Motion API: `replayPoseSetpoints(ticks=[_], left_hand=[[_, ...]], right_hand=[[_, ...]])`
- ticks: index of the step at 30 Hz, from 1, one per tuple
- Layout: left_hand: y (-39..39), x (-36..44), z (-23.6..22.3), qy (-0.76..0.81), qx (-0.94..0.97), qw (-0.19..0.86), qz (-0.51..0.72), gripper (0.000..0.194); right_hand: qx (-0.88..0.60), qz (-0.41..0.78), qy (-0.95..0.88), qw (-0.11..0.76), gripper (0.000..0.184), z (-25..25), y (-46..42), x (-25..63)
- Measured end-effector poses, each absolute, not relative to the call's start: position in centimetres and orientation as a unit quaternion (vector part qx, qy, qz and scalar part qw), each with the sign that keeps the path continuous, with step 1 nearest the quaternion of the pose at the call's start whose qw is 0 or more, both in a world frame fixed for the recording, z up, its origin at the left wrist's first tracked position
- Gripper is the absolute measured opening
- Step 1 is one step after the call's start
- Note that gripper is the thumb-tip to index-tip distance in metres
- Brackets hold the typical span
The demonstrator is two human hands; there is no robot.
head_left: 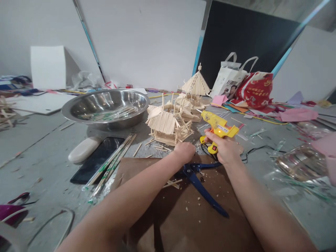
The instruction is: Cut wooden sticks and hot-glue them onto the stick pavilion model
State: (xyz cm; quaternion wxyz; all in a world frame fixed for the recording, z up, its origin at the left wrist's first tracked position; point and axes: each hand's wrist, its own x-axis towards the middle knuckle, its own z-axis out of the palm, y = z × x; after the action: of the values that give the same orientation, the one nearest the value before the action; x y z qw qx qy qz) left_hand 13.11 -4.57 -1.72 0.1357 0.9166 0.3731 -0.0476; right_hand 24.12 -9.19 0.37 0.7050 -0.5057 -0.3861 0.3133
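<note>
Grey worktop [52, 164] spreads around a small stick pavilion [165, 122], white boards [141, 42] behind it. Left of the pavilion and nearer lie a white oval object [84, 148] and a black phone [98, 159]; a steel basin [70, 113] stands directly left, with stick packets [114, 162] at the pavilion's front left. Curled at its near side is the left hand [185, 152]; whether it pinches anything, I cannot tell. Behind, rightward, rises a taller stick tower [196, 85]. Blue cutters [203, 190] lie front right; right of the pavilion, the right hand [228, 150] grips a yellow glue gun [217, 126].
</note>
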Motion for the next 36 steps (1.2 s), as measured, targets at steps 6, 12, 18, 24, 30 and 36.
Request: replayPoseSetpoints(ticks=[6,12,18,24,30,36], left_hand=[[-5.2,11.0,-1.0,0.349,0.927,0.127,0.056,0.020],[-6.2,8.7,0.4,0.334,0.802,0.424,0.256,0.012],[-6.6,8.8,0.3,0.303,0.671,0.616,0.279,0.014],[-6.8,8.8,0.2,0.293,0.617,0.673,0.283,0.019],[-7.2,9.1,-0.7,0.321,0.577,0.703,0.265,0.024],[-8.5,9.5,-0.2,0.283,0.472,0.782,0.292,0.029]], right_hand=[[-0.490,0.302,-0.395,0.716,0.022,0.1,-9.1,24.8],[-0.491,0.323,-0.415,0.694,0.021,0.1,-9.4,23.4],[-0.498,0.304,-0.459,0.670,0.022,0.3,-10.0,22.3],[-0.497,0.297,-0.422,0.698,0.023,0.0,-9.6,22.2],[-0.494,0.239,-0.386,0.742,0.023,-0.2,-9.4,22.3],[-0.505,0.211,-0.429,0.719,0.022,-0.8,-9.9,21.5]])
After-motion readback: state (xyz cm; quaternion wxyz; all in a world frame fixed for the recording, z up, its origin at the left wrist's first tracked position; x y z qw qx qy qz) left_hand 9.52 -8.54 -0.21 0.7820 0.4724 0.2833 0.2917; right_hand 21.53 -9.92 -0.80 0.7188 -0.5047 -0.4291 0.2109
